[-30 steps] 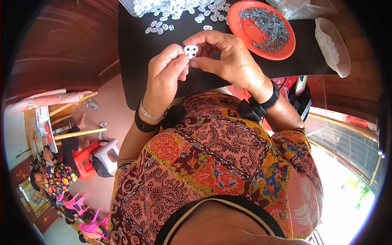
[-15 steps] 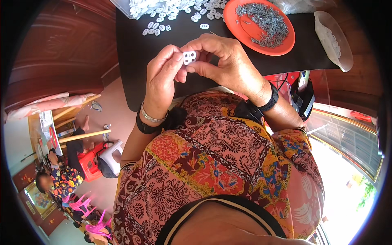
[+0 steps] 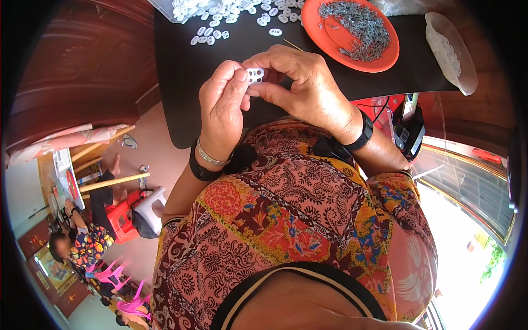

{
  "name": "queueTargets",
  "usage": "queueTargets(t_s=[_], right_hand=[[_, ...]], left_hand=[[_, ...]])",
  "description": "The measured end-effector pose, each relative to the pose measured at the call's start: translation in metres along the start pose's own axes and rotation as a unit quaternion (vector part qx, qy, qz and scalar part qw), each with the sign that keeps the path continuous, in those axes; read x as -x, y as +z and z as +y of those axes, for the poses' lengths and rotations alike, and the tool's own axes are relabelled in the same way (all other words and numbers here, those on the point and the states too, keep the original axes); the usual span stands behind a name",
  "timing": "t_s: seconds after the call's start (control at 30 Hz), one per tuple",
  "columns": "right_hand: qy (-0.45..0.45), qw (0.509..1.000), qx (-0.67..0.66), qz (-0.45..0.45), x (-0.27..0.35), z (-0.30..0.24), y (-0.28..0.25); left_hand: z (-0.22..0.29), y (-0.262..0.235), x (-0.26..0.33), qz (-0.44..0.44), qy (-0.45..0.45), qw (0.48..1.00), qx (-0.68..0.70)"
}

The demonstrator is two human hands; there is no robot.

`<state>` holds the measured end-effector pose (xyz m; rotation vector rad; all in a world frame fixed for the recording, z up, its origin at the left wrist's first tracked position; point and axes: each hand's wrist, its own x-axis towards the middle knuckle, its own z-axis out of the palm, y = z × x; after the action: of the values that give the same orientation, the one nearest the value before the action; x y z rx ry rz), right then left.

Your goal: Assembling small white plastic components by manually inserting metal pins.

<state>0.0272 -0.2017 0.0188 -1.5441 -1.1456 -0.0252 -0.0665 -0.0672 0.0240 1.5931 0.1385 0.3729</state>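
Note:
A small white plastic piece (image 3: 256, 75) with dark round holes is pinched over the near part of the black table. The thumb and fingers of my left hand (image 3: 221, 104) grip its left side. On its right side, my right hand (image 3: 305, 80) closes thumb and forefinger on the same piece, its other fingers curled partly out of sight. Beyond my hands lie several loose oval white plastic pieces (image 3: 207, 40) with holes, like those heaped farther back. An orange plate (image 3: 319, 45) of small grey metal pins (image 3: 366, 33) sits just past my right hand.
A thin yellowish stick (image 3: 292, 44) lies between my right hand and the plate. At the right stands a translucent scoop-shaped tray (image 3: 466, 82) with small white bits. A clear container (image 3: 160, 7) borders the white heap. Another person (image 3: 91, 242) sits far left, near stools.
The white piece has tilted between my fingers, so its holes show at a flatter angle. Both hands stay nearly in place. More of the thin stick shows.

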Motion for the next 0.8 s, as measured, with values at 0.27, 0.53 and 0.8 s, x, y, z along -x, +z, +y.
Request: queueTargets(t_s=[0.27, 0.53, 0.8], right_hand=[[-0.031, 0.999, 0.008, 0.004, 0.0007, 0.0007, 0.0006], [-0.029, 0.999, 0.013, -0.02, 0.0008, 0.0027, -0.0022], [-0.03, 0.999, 0.035, -0.022, -0.0004, -0.0033, 0.0024]], left_hand=[[0.0002, -0.0016, 0.0013, -0.014, 0.016, 0.999, -0.046], [-0.0028, -0.0014, -0.0014, -0.02, 0.019, 0.999, -0.021], [-0.0059, 0.0014, 0.0039, 0.006, -0.008, 1.0, -0.002]])
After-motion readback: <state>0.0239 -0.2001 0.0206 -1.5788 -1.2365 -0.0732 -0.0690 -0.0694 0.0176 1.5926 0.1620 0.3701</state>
